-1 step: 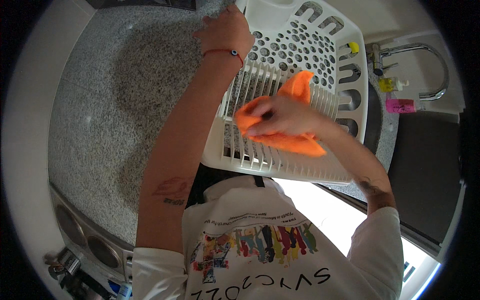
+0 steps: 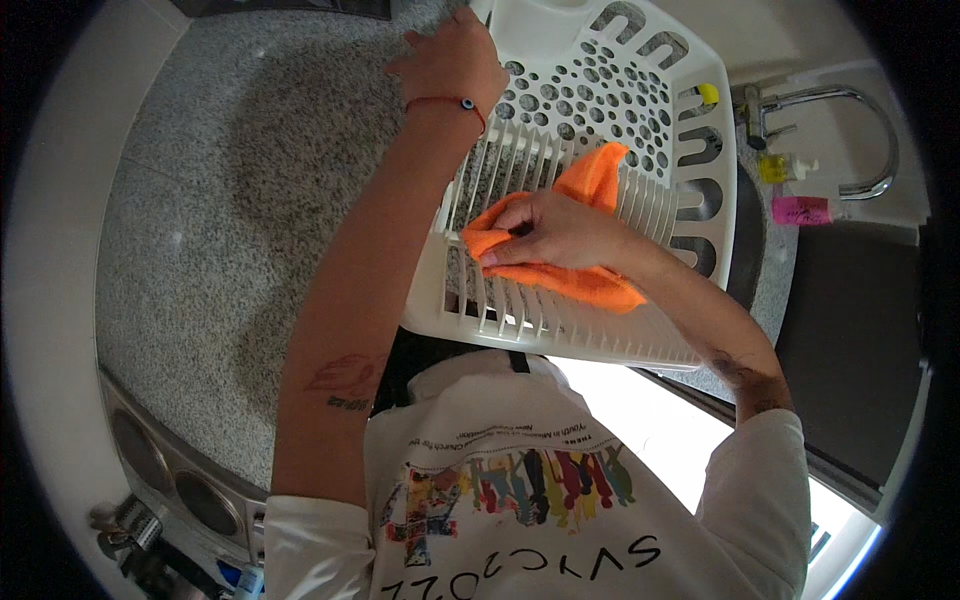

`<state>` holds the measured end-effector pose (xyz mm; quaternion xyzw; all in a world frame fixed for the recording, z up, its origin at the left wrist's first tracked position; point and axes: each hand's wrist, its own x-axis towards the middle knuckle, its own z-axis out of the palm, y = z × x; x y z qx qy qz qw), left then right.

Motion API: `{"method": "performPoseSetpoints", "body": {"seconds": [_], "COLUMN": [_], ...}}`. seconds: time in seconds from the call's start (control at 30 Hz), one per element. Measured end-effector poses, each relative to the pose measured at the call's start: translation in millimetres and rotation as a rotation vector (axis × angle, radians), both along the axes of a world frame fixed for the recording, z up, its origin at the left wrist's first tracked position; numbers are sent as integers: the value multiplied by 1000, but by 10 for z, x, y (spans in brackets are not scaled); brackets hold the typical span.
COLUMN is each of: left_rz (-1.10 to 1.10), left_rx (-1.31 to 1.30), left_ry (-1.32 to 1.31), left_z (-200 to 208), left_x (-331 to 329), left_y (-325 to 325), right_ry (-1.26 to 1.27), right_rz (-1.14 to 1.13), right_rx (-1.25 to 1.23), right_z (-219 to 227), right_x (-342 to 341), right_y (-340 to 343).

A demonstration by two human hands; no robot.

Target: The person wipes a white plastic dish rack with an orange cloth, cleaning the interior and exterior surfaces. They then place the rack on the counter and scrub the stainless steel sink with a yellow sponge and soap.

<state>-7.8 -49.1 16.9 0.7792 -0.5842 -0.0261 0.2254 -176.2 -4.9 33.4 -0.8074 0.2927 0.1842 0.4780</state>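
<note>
A white plastic dish rack (image 2: 425,290) with slatted ribs and a floor of round holes stands on the counter before me. My left hand (image 2: 455,65) grips its far left rim; the thumb is hidden behind the hand. An orange cloth (image 2: 592,180) is bunched in my right hand (image 2: 560,232), whose fingers are closed round it. The cloth lies against the ribs in the middle of the rack, one corner pointing away from me and another trailing to the right.
Speckled grey countertop (image 2: 200,210) spreads to the left, with a cooktop (image 2: 180,470) at lower left. Right of the rack are a curved chrome faucet (image 2: 885,130), a yellow soap bottle (image 2: 775,168) and a pink bottle (image 2: 800,211). A dark panel (image 2: 850,350) lies nearer.
My right hand has shifted slightly to the left with the orange cloth. My left hand stays on the rack's rim.
</note>
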Motion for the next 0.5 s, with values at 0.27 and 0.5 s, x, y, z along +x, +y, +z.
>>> {"method": "performPoseSetpoints", "body": {"seconds": [0.27, 0.5], "left_rz": [13, 27], "left_rx": [-20, -15], "left_ry": [-65, -94], "left_z": [-34, -7], "left_x": [13, 12], "left_y": [-60, -22], "right_ry": [-251, -463], "right_rz": [-3, -446], "right_rx": [-403, -265], "right_z": [-126, 86], "right_x": [103, 26], "right_y": [180, -128]}}
